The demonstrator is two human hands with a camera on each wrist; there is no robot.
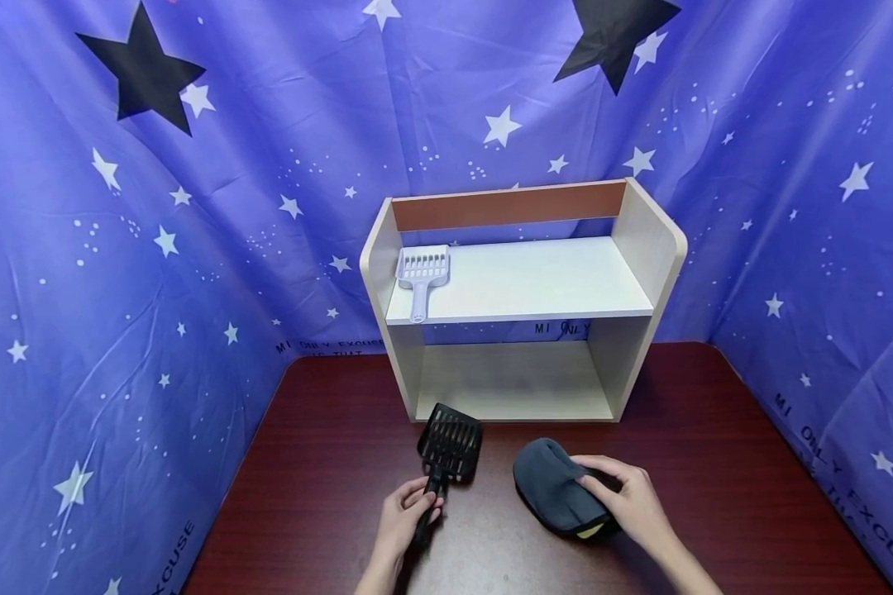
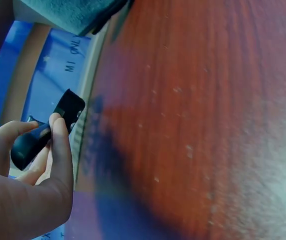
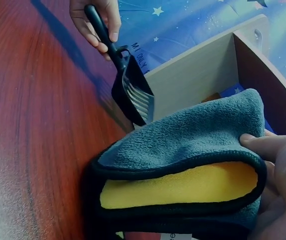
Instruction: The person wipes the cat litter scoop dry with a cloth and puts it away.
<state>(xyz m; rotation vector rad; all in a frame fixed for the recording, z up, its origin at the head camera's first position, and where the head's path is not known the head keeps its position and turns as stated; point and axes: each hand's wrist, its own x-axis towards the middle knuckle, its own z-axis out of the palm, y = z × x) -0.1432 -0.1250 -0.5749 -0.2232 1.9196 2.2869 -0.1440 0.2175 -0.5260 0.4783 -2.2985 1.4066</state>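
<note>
My left hand [image 1: 409, 514] grips the handle of a black slotted litter scoop [image 1: 450, 442], its head pointing toward the shelf. In the right wrist view the scoop [image 3: 135, 92] is held above the tabletop, its shadow falling on the wood. My right hand [image 1: 632, 500] pinches a folded grey cloth [image 1: 554, 487] with black edging, thumb on top and fingers underneath. The yellow inner side of the cloth [image 3: 183, 187] shows between its folds in the right wrist view. In the left wrist view the scoop's dark handle [image 2: 30, 145] lies between thumb and fingers.
A two-tier wooden shelf [image 1: 517, 413] stands at the back of the dark red table [image 1: 327, 463]. On its upper board, at the left, lies a pale slotted scoop [image 1: 422, 277]. Blue star-printed curtains [image 1: 193, 289] hang behind and at both sides.
</note>
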